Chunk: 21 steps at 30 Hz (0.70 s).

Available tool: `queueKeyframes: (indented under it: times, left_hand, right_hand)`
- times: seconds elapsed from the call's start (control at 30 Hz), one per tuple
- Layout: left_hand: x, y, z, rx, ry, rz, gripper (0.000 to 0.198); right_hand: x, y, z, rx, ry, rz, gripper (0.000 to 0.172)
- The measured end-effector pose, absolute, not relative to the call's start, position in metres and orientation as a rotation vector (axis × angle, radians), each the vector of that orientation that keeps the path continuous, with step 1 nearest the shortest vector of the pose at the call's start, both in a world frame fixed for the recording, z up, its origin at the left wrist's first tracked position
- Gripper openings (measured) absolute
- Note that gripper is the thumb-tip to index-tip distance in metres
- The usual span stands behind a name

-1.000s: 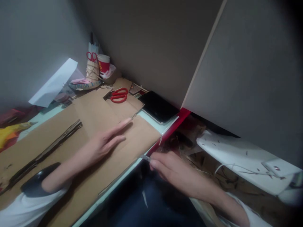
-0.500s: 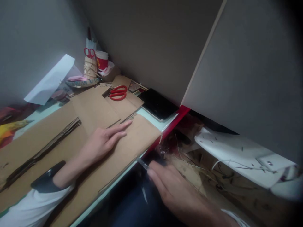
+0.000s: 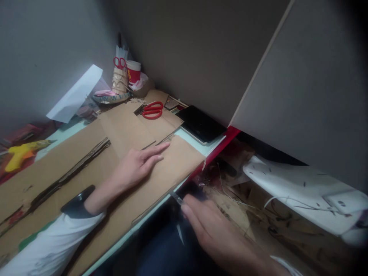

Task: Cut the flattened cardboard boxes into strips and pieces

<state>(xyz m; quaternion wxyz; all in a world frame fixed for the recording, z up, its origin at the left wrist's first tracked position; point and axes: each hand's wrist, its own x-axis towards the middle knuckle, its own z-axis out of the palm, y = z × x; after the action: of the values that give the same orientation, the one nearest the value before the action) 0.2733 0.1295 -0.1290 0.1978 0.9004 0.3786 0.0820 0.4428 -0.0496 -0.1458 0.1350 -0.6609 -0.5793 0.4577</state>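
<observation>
My left hand (image 3: pixel 138 166) lies on a large brown cardboard sheet (image 3: pixel 184 161), fingers stretched toward its far right part and thumb apart. In my right hand (image 3: pixel 204 218), closed in front of the table's edge, is a utility knife (image 3: pixel 176 197); only its narrow metallic blade end shows, the rest being hidden in my fist. The blade tip is at or very near the front edge of the cardboard; whether it touches cannot be told. A smaller piece of cardboard (image 3: pixel 123 126) lies beyond my left hand, with red-handled scissors (image 3: pixel 153 110) on the cardboard behind it.
A black tablet-like device (image 3: pixel 201 124) lies at the table's right corner. At the back stand a red-and-white paper cup (image 3: pixel 133 73) and a holder (image 3: pixel 119 81) with scissors. A yellow glue gun (image 3: pixel 20 155) lies left. Right, below table height, is a white panel (image 3: pixel 293 195) with cords.
The view has shifted a little, so the table appears further right. My left hand stays flat on the cardboard, and the knife in my right hand remains by its front edge.
</observation>
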Motion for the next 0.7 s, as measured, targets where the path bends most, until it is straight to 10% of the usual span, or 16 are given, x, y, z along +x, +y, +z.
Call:
queueKeyframes:
  times: [0.7]
  left_hand:
    - [0.276, 0.123, -0.129, 2.742, 1.112, 0.24, 0.041]
  right_hand:
    - [0.425, -0.044, -0.138, -1.932, -1.842, 1.179, 0.03]
